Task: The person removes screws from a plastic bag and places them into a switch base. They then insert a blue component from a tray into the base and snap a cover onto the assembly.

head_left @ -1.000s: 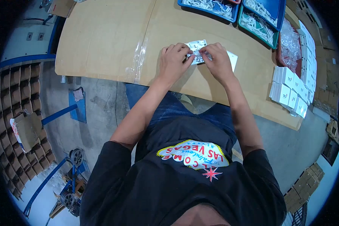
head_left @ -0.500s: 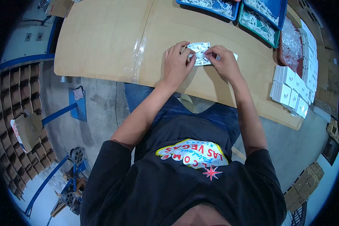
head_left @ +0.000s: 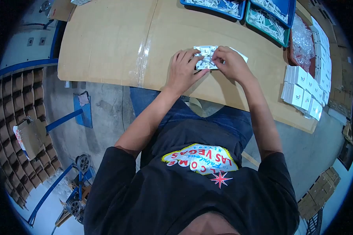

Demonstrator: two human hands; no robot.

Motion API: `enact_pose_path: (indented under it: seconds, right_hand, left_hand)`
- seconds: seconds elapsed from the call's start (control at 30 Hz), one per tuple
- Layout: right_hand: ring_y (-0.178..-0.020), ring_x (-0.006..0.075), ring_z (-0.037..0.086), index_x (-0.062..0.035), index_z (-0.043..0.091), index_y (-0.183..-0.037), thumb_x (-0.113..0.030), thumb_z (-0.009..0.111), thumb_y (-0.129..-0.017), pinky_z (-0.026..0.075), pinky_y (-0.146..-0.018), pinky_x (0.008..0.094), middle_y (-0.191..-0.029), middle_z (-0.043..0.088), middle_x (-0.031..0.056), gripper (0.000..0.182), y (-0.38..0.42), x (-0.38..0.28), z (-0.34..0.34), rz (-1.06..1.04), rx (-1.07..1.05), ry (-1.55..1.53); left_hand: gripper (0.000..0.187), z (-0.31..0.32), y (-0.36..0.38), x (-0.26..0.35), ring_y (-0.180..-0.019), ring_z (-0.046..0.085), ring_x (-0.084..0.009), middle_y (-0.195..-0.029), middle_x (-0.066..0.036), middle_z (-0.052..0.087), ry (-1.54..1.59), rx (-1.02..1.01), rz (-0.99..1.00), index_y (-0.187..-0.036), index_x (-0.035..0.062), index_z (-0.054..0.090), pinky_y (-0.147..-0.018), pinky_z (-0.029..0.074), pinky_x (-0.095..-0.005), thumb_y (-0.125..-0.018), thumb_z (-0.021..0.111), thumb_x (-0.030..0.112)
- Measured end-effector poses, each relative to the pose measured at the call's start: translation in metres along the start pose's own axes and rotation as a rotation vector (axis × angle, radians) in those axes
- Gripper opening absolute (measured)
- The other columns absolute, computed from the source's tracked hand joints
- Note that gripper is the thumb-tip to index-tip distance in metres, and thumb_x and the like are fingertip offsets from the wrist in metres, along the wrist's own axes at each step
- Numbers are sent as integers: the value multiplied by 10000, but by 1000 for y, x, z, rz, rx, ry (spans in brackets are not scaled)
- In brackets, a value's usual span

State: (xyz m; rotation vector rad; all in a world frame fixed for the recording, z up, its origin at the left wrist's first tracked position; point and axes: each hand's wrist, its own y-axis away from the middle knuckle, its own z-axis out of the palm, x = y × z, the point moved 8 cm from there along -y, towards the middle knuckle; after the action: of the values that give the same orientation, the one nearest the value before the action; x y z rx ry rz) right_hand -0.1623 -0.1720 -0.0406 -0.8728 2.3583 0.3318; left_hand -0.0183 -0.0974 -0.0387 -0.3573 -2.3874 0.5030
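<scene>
A flat white rectangular piece with grey raised or printed shapes (head_left: 205, 51) lies on the cardboard-covered table in front of me. My left hand (head_left: 183, 68) grips its left side, fingers bent over the top and thumb stretched along the near edge. Over the right half of the piece is my right hand (head_left: 232, 63), its thumb and fingertips pinched together against the surface. Whatever is in that pinch is too small or hidden to make out. A plain white flat part (head_left: 242, 55) shows from behind the right hand, partly covered by it.
Blue trays (head_left: 239, 17) and a green tray (head_left: 285, 44) of slim white parts stand at the back right. Beside them is a reddish bin (head_left: 291, 58) holding clear plastic bags. Stacked small white boxes (head_left: 298, 96) line the right edge. Cardboard (head_left: 106, 43) covers the table.
My left thumb has moved off the piece's face to its near edge and straightened. The right fingers still pinch at about the same spot. The view has shifted slightly.
</scene>
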Motion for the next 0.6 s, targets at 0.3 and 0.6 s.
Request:
enact_pose_path:
  seconds: [0.3, 0.6]
  right_hand:
    - [-824, 288, 676, 5, 701, -907, -93, 701, -836, 540, -756, 382, -923, 676, 134, 120, -3, 4, 0, -11, -105, -45]
    - [-864, 341, 695, -38, 742, -962, -140, 682, -861, 543, -796, 422, -923, 720, 153, 156, -1, 5, 3, 122, -164, 23]
  left_hand:
    - [410, 2, 4, 2, -1084, 630, -261, -1152, -47, 667, -11, 14, 8, -1101, 100, 684, -1064, 421, -522, -768, 839, 283]
    - [415, 3, 4, 3, -1084, 630, -272, -1151, -61, 661, -16, 19, -5, -1076, 89, 698, -1054, 429, -538, -748, 853, 291]
